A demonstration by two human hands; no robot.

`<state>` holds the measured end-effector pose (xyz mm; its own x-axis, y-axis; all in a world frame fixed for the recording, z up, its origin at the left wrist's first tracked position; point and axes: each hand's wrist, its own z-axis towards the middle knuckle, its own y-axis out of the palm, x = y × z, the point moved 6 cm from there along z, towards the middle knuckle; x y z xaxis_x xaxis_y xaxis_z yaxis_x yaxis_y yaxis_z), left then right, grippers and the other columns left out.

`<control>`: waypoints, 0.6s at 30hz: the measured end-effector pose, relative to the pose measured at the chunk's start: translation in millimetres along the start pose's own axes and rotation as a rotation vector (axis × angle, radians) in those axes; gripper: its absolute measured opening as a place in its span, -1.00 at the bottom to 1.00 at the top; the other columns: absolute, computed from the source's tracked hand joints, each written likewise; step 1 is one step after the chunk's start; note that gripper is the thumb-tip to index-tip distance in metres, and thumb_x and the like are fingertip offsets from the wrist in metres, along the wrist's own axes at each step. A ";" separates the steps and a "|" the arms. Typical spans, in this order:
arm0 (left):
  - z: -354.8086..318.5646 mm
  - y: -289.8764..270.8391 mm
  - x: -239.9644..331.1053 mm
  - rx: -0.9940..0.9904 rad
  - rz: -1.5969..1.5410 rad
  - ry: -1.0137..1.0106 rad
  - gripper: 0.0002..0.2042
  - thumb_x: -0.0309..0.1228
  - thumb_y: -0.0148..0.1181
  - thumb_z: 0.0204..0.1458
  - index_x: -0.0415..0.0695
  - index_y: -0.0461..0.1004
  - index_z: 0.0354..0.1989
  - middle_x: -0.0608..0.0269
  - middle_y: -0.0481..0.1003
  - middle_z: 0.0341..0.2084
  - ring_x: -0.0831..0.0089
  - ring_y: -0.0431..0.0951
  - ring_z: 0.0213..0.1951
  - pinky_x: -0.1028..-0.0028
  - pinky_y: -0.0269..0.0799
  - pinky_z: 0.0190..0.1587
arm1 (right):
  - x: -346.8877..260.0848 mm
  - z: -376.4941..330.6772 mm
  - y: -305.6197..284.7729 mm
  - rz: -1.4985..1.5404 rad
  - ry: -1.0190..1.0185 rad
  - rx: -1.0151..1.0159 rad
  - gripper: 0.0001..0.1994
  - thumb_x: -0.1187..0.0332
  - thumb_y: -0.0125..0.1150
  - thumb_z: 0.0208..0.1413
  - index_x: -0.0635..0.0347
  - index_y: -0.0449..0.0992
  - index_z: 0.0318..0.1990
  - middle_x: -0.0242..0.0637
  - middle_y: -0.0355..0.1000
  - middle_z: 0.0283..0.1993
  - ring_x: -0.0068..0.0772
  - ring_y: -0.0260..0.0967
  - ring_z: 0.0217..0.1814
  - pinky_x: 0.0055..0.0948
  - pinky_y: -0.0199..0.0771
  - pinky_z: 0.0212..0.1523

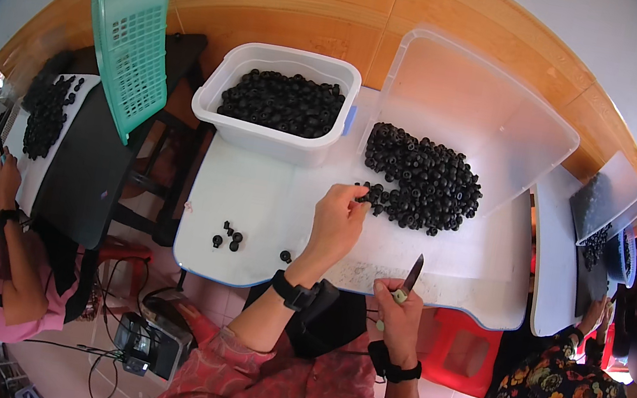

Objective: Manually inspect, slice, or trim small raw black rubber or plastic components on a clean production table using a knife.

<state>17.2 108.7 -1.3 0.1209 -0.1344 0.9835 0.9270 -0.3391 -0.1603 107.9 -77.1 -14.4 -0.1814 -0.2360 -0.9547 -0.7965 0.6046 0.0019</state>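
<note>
A heap of small black round parts [425, 184], some with a hole through them, lies on the white table [282, 218]. At the heap's near left edge is my left hand [338, 223], its thumb and fingers pinched together against the black parts. Whether a part is between the fingertips is hidden. My right hand [398, 318] is closed around the pale green handle of a small knife [412, 274], its dark blade pointing up and away from me. This hand is over the table's near edge, apart from the heap.
A white tub [209, 102] full of black parts stands at the back left. Behind the heap, a clear plastic bin [484, 100] lies tipped on its side. Several loose parts [235, 241] sit at the near left. A green basket [129, 52] stands left; people [8, 266] work on both sides.
</note>
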 end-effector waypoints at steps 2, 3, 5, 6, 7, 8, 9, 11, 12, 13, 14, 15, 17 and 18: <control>10.2 8.0 4.9 0.012 0.055 0.074 -0.78 -0.58 0.15 0.01 -0.30 0.47 -0.13 0.05 0.48 -0.13 0.24 0.54 -0.28 0.36 0.47 -0.21 | -1.1 3.5 -3.5 0.000 -0.009 0.003 -0.91 0.42 0.21 0.14 0.25 0.52 -0.33 -0.62 0.26 -0.62 -0.84 0.07 -0.65 -0.72 0.01 -0.64; 15.1 10.3 6.6 0.035 0.107 0.152 -0.73 -0.63 0.12 -0.02 -0.27 0.47 -0.10 0.04 0.45 -0.09 0.18 0.50 -0.22 0.32 0.44 -0.14 | -1.2 4.7 -5.3 -0.033 0.001 0.006 -0.91 0.42 0.22 0.14 0.26 0.52 -0.32 -0.61 0.28 -0.59 -0.83 0.09 -0.61 -0.72 0.04 -0.61; 18.1 12.3 4.3 0.060 0.161 0.228 -0.68 -0.68 0.08 -0.05 -0.25 0.46 -0.07 0.03 0.41 -0.04 0.11 0.46 -0.17 0.28 0.40 -0.08 | -0.5 7.0 -9.2 -0.066 0.011 0.006 -0.90 0.42 0.23 0.13 0.27 0.52 -0.31 -0.61 0.30 -0.56 -0.81 0.11 -0.57 -0.73 0.07 -0.57; 18.3 16.7 3.8 0.017 0.298 0.242 -0.64 -0.70 0.07 -0.09 -0.24 0.46 -0.05 0.04 0.41 -0.06 0.07 0.41 -0.15 0.25 0.37 -0.05 | -0.4 9.0 -13.5 -0.081 -0.007 0.021 -0.91 0.43 0.23 0.13 0.27 0.52 -0.31 -0.61 0.30 -0.55 -0.81 0.10 -0.57 -0.72 0.06 -0.57; 17.8 20.5 2.7 -0.025 0.435 0.255 -0.60 -0.73 0.06 -0.12 -0.23 0.46 -0.03 0.06 0.40 -0.07 0.03 0.36 -0.13 0.22 0.33 -0.02 | -1.1 10.9 -17.4 -0.097 -0.026 0.036 -0.91 0.44 0.22 0.14 0.28 0.52 -0.31 -0.62 0.30 -0.54 -0.81 0.08 -0.56 -0.72 0.05 -0.56; 16.7 19.3 1.4 -0.025 0.436 0.254 -0.60 -0.73 0.06 -0.12 -0.23 0.46 -0.03 0.06 0.40 -0.07 0.03 0.36 -0.13 0.22 0.33 -0.02 | -2.6 12.4 -19.6 -0.096 -0.025 0.035 -0.91 0.44 0.22 0.14 0.28 0.52 -0.31 -0.62 0.30 -0.54 -0.81 0.08 -0.56 -0.72 0.05 -0.56; 13.6 20.3 1.6 -0.067 0.470 0.277 -0.61 -0.73 0.07 -0.13 -0.21 0.47 -0.05 0.08 0.41 -0.11 0.03 0.35 -0.14 0.23 0.32 -0.02 | -4.5 12.8 -22.5 -0.076 -0.023 0.039 -0.91 0.44 0.23 0.14 0.28 0.52 -0.32 -0.63 0.29 -0.54 -0.81 0.07 -0.55 -0.71 0.04 -0.55; 6.7 19.2 2.3 -0.112 0.504 0.299 -0.61 -0.73 0.08 -0.15 -0.20 0.47 -0.07 0.10 0.41 -0.14 0.03 0.34 -0.16 0.24 0.32 -0.03 | -7.4 13.3 -27.0 -0.056 -0.017 0.046 -0.92 0.45 0.23 0.14 0.28 0.53 -0.32 -0.64 0.28 -0.54 -0.82 0.06 -0.54 -0.71 0.04 -0.54; 3.4 17.4 1.7 -0.154 0.471 0.254 -0.64 -0.71 0.09 -0.14 -0.17 0.47 -0.11 0.11 0.40 -0.17 0.03 0.34 -0.17 0.23 0.33 -0.05 | -9.4 13.5 -27.9 -0.042 -0.021 0.044 -0.92 0.45 0.23 0.14 0.28 0.53 -0.31 -0.64 0.27 -0.54 -0.81 0.06 -0.54 -0.71 0.04 -0.53; -0.4 16.9 2.1 -0.195 0.438 0.209 -0.67 -0.70 0.11 -0.13 -0.14 0.48 -0.14 0.13 0.40 -0.19 0.04 0.35 -0.17 0.23 0.34 -0.07 | -11.2 13.3 -28.3 -0.029 -0.024 0.042 -0.92 0.45 0.23 0.14 0.28 0.52 -0.31 -0.65 0.27 -0.54 -0.81 0.06 -0.53 -0.71 0.05 -0.52; -5.2 16.2 6.7 -0.197 0.438 0.207 -0.67 -0.70 0.11 -0.13 -0.14 0.48 -0.14 0.13 0.40 -0.19 0.04 0.35 -0.17 0.23 0.34 -0.07 | -12.8 12.6 -28.6 -0.028 -0.021 0.042 -0.92 0.45 0.23 0.14 0.28 0.52 -0.31 -0.65 0.27 -0.54 -0.81 0.06 -0.53 -0.71 0.05 -0.52; -10.1 15.2 11.5 -0.210 0.452 0.181 -0.71 -0.68 0.13 -0.13 -0.12 0.49 -0.19 0.15 0.41 -0.19 0.07 0.37 -0.17 0.24 0.35 -0.08 | -14.1 11.8 -27.8 -0.042 -0.004 0.032 -0.92 0.44 0.23 0.14 0.28 0.53 -0.31 -0.65 0.28 -0.53 -0.81 0.07 -0.52 -0.71 0.05 -0.50; -17.5 13.6 11.9 -0.223 0.467 0.151 -0.75 -0.66 0.15 -0.13 -0.10 0.49 -0.24 0.17 0.43 -0.19 0.09 0.40 -0.16 0.25 0.35 -0.10 | -11.7 11.6 -25.9 -0.056 0.015 0.019 -0.92 0.44 0.23 0.14 0.27 0.53 -0.30 -0.64 0.28 -0.52 -0.81 0.07 -0.51 -0.71 0.06 -0.49; -20.7 13.0 11.4 -0.227 0.460 0.148 -0.76 -0.63 0.18 -0.13 -0.09 0.48 -0.24 0.18 0.42 -0.20 0.09 0.42 -0.17 0.24 0.37 -0.14 | -9.4 12.7 -23.7 -0.038 -0.008 0.003 -0.91 0.43 0.22 0.14 0.27 0.53 -0.30 -0.63 0.29 -0.51 -0.81 0.08 -0.50 -0.71 0.07 -0.49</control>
<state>23.3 83.4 6.2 0.4299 -0.4406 0.7881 0.6880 -0.4054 -0.6019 135.8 -79.5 -9.3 -0.1460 -0.2525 -0.9565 -0.8013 0.5972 -0.0354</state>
